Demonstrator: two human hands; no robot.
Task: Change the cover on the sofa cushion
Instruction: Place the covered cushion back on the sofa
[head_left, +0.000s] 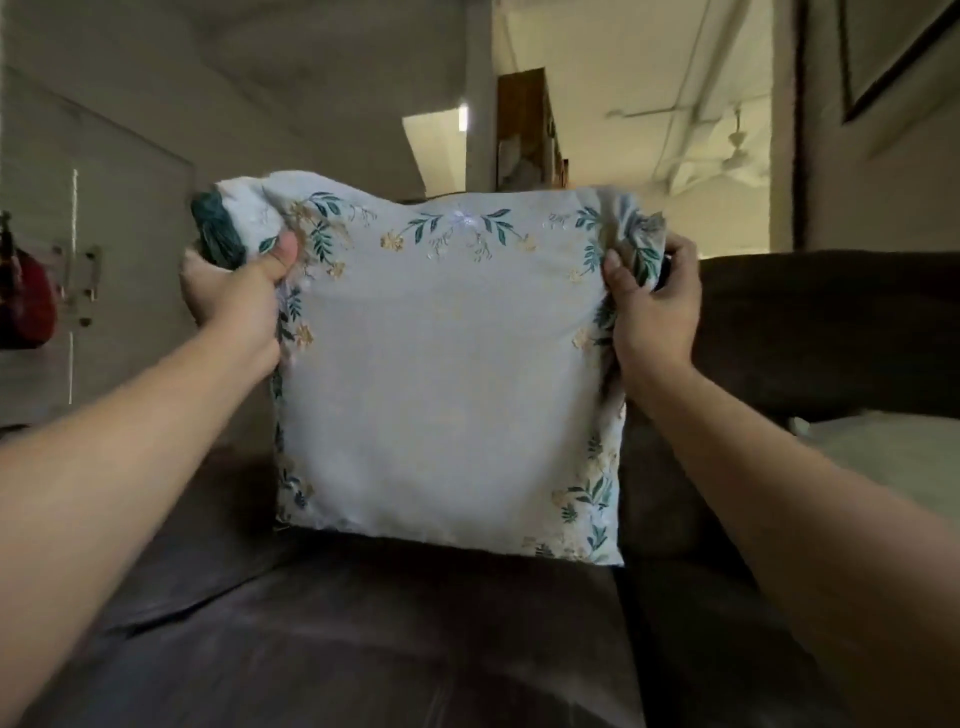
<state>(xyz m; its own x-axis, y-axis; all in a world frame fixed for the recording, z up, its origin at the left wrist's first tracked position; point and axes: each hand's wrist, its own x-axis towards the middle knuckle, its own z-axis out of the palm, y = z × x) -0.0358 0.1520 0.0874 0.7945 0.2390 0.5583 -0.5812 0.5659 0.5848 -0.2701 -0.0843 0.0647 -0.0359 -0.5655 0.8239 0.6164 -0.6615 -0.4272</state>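
A white cushion cover (447, 364) with a green and gold leaf border stands upright in front of me, its bottom edge on the dark brown sofa seat (363, 639). My left hand (234, 291) grips its bunched top left corner, thumb on the front. A dark green patch (215, 228) shows at that corner, inside the gathered fabric. My right hand (652, 306) grips the bunched top right corner. The cover looks filled out and flat-fronted; what is inside is hidden.
The sofa's backrest (831, 322) runs along the right, with a pale cushion or cloth (893, 457) lying on the seat there. A red object (28, 301) sits at the far left by a white cabinet door (104, 270). A doorway opens behind.
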